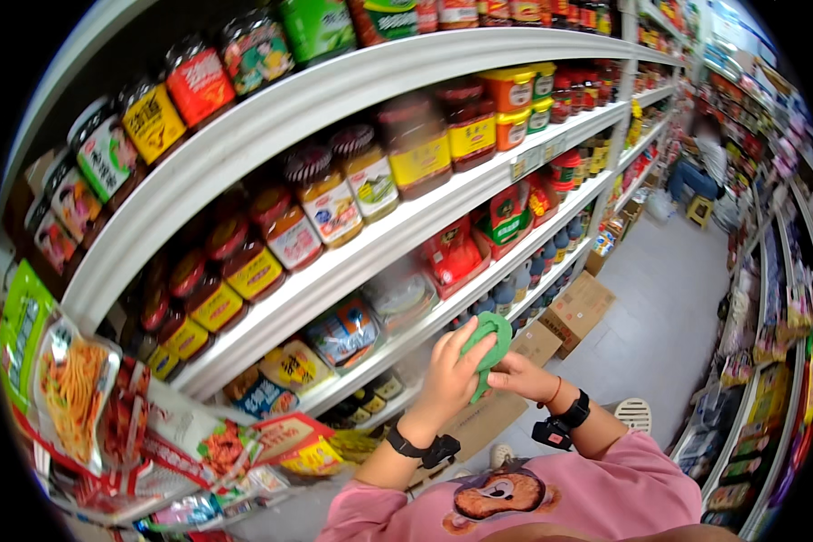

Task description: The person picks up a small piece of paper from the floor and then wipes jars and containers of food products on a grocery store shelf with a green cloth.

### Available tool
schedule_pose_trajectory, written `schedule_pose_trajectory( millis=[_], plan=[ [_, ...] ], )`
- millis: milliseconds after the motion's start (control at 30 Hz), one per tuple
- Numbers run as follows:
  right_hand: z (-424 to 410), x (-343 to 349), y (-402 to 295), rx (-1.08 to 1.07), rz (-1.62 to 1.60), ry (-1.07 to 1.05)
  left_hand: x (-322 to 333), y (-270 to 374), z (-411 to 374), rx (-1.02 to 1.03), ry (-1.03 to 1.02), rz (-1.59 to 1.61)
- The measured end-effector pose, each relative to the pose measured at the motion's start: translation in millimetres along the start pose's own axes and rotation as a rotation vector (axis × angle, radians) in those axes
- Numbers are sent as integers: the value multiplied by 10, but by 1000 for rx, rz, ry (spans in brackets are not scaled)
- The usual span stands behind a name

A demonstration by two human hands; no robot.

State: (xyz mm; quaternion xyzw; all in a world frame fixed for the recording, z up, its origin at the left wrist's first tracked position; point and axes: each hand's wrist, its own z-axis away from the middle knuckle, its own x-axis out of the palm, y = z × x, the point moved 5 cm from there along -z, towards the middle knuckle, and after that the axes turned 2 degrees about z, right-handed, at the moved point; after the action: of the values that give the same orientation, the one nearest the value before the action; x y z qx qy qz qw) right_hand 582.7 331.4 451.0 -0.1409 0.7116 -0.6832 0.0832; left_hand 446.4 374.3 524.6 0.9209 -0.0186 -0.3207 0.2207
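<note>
Both hands meet over a folded green cloth (pixel 496 339) in front of the shelves. My left hand (pixel 452 372) grips the cloth, its fingers spread across and partly wrapped by it. From the other side, my right hand (pixel 525 376) pinches the cloth's lower edge near the thumb; part of its grip is hidden. Close beyond the hands are white shelves (pixel 372 237) with glass jars of sauce (pixel 328 206) on the middle tier. Red packets in an open carton (pixel 454 254) sit on the tier below, beside a clear plastic-wrapped item (pixel 400 295).
Cardboard boxes (pixel 576 311) lie on the floor against the shelf base. Hanging food packets (pixel 74 393) jut out at the left. Stocked shelves (pixel 752 433) line the aisle's right side. Farther along, a person (pixel 701 166) sits by a yellow stool (pixel 700 211).
</note>
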Motion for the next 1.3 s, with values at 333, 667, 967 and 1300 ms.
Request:
schedule_pose_trajectory(
  millis=[333,667,967,1300],
  plan=[
    [87,-878,-747,-136,164,95,-590,-176,-975,27,412,-291],
    [-414,-2283,-1113,-235,222,-116,-546,-94,-2160,112,715,-1017],
    [-586,-3253,-1187,-166,256,-192,-3,-94,-2683,119,434,-924],
    [-310,-3477,-1599,-104,530,-240,152,-55,-2767,126,366,-777]
  ],
)
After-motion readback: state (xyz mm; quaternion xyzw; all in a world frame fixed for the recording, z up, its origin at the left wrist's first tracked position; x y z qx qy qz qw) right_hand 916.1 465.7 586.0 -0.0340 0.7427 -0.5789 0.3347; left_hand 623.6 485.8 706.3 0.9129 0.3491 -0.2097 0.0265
